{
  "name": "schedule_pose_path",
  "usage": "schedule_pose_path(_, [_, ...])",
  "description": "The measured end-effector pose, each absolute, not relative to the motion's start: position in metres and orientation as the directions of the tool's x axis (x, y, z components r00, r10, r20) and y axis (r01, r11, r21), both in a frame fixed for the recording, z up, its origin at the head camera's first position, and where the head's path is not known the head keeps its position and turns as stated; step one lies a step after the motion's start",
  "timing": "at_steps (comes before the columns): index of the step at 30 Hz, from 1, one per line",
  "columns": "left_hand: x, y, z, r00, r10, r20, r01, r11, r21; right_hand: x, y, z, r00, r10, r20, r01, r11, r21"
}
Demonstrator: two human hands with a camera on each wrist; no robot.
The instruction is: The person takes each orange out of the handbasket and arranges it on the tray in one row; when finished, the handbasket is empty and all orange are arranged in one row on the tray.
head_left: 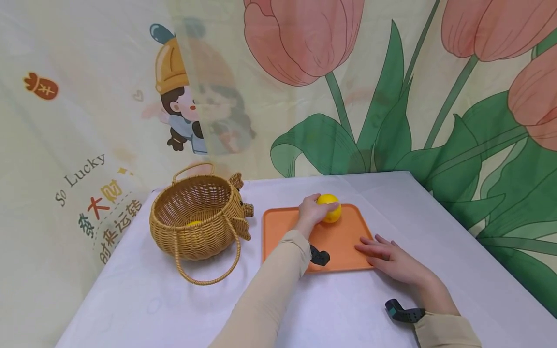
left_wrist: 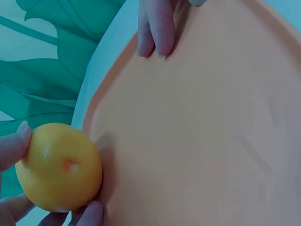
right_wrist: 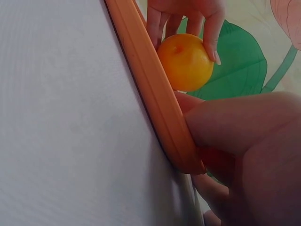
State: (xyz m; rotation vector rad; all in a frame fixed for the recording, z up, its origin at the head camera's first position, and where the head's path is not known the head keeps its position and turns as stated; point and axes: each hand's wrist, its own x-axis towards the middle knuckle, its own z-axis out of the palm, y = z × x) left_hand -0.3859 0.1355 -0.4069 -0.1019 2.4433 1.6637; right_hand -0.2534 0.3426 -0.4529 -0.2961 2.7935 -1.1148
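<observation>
At the flat orange plastic tray's (head_left: 344, 241) far edge, my left hand (head_left: 311, 210) cups the round yellow fruit (head_left: 329, 208) loosely; it may roll free.

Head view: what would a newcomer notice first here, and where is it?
First the yellow fruit, gripped by the left hand at the far edge of the orange tray. The right hand rests flat on the tray's near right corner. Left of the tray stands a wicker basket.
</observation>
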Motion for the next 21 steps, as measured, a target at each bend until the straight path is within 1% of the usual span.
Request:
schedule_pose_path(14, [-0.3805, 0.134, -0.4041, -0.987, 0.065, -0.149, -0.111, 0.394, 0.912, -0.2527, 0.3445, -0.4529, -0.969, -0.246, -0.017, -0.167, 0.707, -0.687])
schedule_pose_path(21, [-0.3825, 0.1344, -0.4037, -0.983, 0.057, -0.175, -0.139, 0.39, 0.91, -0.2531, 0.3437, -0.4536, -0.967, -0.255, -0.011, -0.178, 0.705, -0.687])
